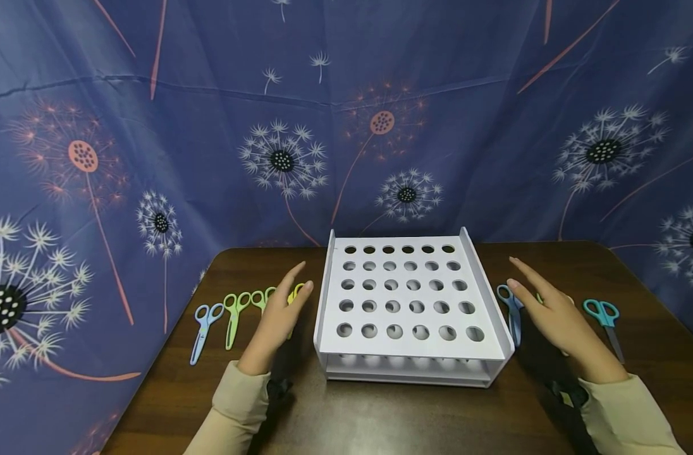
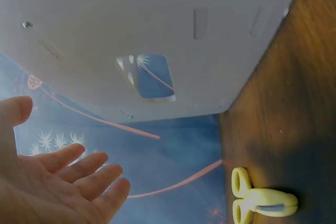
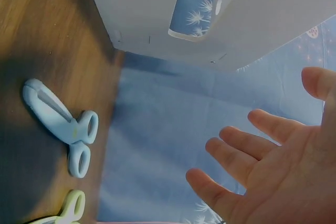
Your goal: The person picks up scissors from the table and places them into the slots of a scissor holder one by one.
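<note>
A white rack (image 1: 380, 346) with rows of round holes stands mid-table, its side panel in both wrist views. My left hand (image 1: 278, 316) hovers off its left side, fingers extended, holding nothing. Beneath and beside that hand lie yellow scissors (image 2: 270, 203) and green scissors (image 1: 262, 298), both partly covered by it in the head view. My right hand (image 1: 557, 319) is raised off the rack's right side, fingers spread and nothing in the grasp. Blue scissors (image 1: 514, 316) lie between it and the rack. Yellow-green scissors (image 3: 73, 205) are mostly hidden behind this hand in the head view.
At the far left lie light-blue scissors (image 1: 201, 332) and another green pair (image 1: 231, 325). Teal-handled scissors (image 1: 608, 322) rest at the right. A blue dandelion-print cloth (image 1: 346, 57) hangs behind the brown wooden table (image 1: 415, 417).
</note>
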`<state>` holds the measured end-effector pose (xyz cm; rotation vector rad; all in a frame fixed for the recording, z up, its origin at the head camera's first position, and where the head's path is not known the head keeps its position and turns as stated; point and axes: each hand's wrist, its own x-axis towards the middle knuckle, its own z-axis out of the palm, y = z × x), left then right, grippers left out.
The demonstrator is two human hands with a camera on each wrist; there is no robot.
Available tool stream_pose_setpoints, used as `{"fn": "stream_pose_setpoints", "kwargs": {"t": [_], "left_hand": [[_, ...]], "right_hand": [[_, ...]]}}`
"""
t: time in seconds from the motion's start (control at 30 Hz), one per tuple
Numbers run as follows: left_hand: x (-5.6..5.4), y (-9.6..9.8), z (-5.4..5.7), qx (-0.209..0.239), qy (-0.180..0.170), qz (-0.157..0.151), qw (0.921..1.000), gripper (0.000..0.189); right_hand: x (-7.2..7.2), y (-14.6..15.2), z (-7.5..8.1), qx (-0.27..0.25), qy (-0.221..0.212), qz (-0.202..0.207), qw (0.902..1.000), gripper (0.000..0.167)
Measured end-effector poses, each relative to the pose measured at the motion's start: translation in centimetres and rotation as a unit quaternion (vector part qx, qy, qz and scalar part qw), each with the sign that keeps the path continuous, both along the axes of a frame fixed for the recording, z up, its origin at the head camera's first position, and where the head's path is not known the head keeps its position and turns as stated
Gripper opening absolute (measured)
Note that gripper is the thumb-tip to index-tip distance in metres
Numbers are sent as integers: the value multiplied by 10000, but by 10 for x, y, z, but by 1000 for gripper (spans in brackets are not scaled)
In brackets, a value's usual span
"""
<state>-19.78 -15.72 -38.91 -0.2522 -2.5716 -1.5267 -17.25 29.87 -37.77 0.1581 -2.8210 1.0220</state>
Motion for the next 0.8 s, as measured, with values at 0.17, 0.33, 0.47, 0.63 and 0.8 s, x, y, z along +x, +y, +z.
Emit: {"fn": "stream_pose_setpoints", "kwargs": {"t": [0.17, 0.33, 0.47, 0.63, 0.8], "left_hand": [[3, 6, 3, 132, 113, -67, 9998, 53], [3, 11, 2, 417, 234, -196, 9987, 50], [3, 14, -1, 714, 191, -371, 9966, 48], [2, 16, -4, 818, 63, -386, 9959, 48], [3, 19, -6, 959, -19, -478, 9942, 48]], "right_hand": [[1, -3, 1, -169, 96, 133, 9997, 58], [1, -10, 2, -311, 219, 332, 9987, 57], [2, -15, 3, -317, 213, 338, 9987, 57], [2, -21, 3, -264, 209, 324, 9989, 56], [2, -25, 2, -490, 115, 524, 9974, 56]]}}
